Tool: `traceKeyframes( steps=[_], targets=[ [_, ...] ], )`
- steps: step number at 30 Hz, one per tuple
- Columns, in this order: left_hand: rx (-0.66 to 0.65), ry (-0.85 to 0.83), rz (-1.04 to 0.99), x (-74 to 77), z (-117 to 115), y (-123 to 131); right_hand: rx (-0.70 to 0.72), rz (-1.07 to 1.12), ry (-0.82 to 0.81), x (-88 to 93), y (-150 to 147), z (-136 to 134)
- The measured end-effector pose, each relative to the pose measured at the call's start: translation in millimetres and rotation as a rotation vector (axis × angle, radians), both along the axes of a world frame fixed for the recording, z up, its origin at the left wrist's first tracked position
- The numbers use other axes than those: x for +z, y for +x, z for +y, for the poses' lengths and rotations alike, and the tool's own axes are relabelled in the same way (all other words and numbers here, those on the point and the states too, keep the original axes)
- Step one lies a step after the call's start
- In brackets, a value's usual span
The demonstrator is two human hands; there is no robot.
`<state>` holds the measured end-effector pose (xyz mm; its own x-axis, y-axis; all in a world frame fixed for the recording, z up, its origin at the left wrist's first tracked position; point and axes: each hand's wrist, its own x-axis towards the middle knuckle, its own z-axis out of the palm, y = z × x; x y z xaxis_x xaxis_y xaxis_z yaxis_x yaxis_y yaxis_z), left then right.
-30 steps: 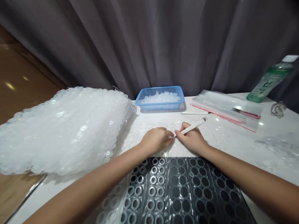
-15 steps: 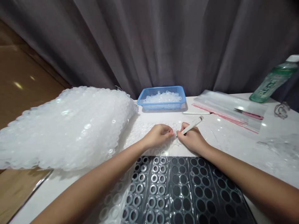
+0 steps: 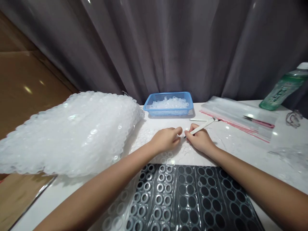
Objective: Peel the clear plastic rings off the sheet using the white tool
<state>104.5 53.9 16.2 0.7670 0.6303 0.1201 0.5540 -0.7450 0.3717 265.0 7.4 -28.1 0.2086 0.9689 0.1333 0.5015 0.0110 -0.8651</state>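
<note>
My right hand (image 3: 201,140) grips a slim white pen-like tool (image 3: 201,127), its dark pointed tip angled down to the left. Close beside that tip is my left hand (image 3: 167,140), thumb and forefinger curled but apart, with nothing visible between them. Small clear plastic rings (image 3: 166,158) are spread over the white table under and around both hands. In front of my wrists lies a black sheet (image 3: 196,199) with rows of round clear-edged pockets; silvery rings (image 3: 158,199) fill the left columns, and dark circles show in the right ones.
A bulging bag of clear rings (image 3: 79,134) stands at left. Behind my hands sits a blue basket (image 3: 168,112) of clear pieces. To the right are zip bags (image 3: 226,110), pink-handled snips (image 3: 262,122), a second white tool (image 3: 197,120), a green bottle (image 3: 276,93) and crumpled plastic (image 3: 293,157).
My left thumb and forefinger have parted from their pinch. The tool in my right hand has drawn slightly away from the left fingers, and its dark tip now shows. The view has shifted slightly.
</note>
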Motion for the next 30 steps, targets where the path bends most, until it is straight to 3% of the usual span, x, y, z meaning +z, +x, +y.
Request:
traceKeyframes(
  steps=[6,14,17,20,24,26,30],
  targets=[
    [-0.011,-0.029,-0.017,-10.8,-1.8,-1.2,0.001,-0.065,0.019,0.8,-1.2,-2.1],
    [-0.02,0.083,0.088,-12.4,-2.2,2.3,0.023,-0.162,0.018,1.3,-3.1,-1.5],
    [0.006,0.034,0.123,-11.9,-3.6,4.4,0.023,-0.191,0.026,0.2,-3.8,-0.5],
    [0.037,-0.146,-0.037,-9.9,1.9,4.6,0.019,-0.204,0.027,0.2,-4.1,0.2],
    [0.318,-0.404,-0.439,-1.8,17.7,0.4,0.001,-0.145,-0.029,0.1,-2.5,1.7],
    [0.367,-0.366,-0.463,2.3,23.3,-1.0,-0.023,-0.044,-0.051,-0.6,-0.8,3.2],
    [0.208,-0.087,-0.091,1.6,21.4,2.5,-0.079,0.02,0.008,-2.5,2.0,5.9]
  ],
)
